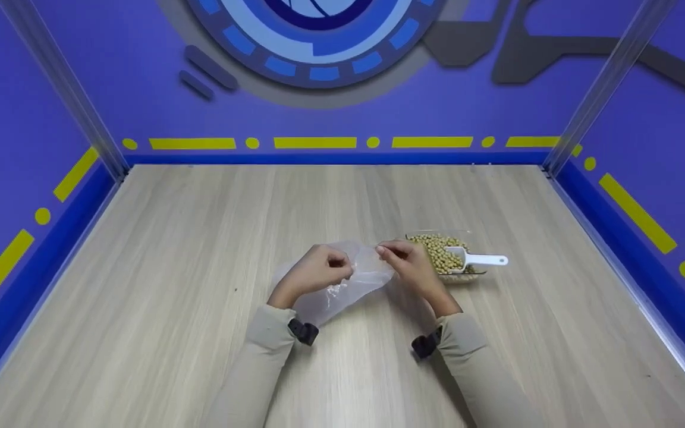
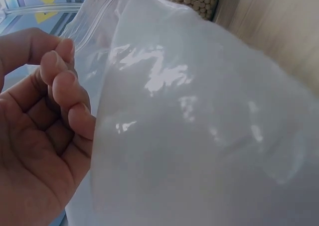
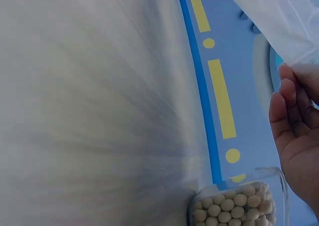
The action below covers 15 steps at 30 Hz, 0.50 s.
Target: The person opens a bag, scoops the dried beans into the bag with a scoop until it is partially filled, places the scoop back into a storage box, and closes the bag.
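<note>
A translucent plastic zip bag (image 1: 342,297) is stretched between the two hands above the table. My left hand (image 1: 317,268) pinches its upper edge between thumb and index finger. In the left wrist view, the other fingers of that hand are curled beside the bag (image 2: 199,111), and a zip strip runs along its top. My right hand (image 1: 411,266) pinches the bag's right corner with thumb and fingertips. The right wrist view shows this corner of the bag (image 3: 286,27) at the fingertips. The bag's far side is hidden.
Just right of my right hand stands a clear container (image 1: 464,279) of round, pale yellow-green beans (image 1: 429,245). A white scoop (image 1: 485,260) lies in the beans, its handle reaching past the right rim. Blue walls (image 1: 342,119) enclose the wooden table (image 1: 200,238) on three sides.
</note>
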Motion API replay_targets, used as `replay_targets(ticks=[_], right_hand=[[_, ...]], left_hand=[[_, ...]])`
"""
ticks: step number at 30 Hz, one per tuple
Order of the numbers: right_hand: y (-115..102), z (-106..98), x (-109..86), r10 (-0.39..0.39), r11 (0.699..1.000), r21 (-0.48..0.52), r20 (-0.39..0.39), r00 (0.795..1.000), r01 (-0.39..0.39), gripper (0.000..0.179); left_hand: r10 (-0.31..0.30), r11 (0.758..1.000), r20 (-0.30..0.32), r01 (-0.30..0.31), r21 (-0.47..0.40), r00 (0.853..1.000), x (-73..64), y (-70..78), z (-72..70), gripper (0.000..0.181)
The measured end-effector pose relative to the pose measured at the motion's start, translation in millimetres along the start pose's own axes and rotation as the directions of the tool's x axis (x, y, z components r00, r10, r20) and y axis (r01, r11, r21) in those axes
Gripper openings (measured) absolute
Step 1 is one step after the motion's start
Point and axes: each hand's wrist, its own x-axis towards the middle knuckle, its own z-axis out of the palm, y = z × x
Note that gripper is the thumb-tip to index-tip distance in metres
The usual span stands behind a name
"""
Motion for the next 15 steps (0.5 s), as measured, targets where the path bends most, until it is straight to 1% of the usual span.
replay_targets(ticks=[8,15], right_hand=[[-1.9,-2.9,2.3,0.042,0.998,-0.036,-0.002,0.999,-0.042,0.018],[-0.7,-3.5,3.9,0.048,0.998,-0.051,-0.007,0.999,-0.049,0.018]], left_hand=[[-0.028,0.999,0.031,0.029,-0.033,0.999,-4.7,0.0,-3.7,0.021],[-0.025,0.998,0.064,0.029,-0.050,0.998,-6.9,-1.5,-6.8,0.021]])
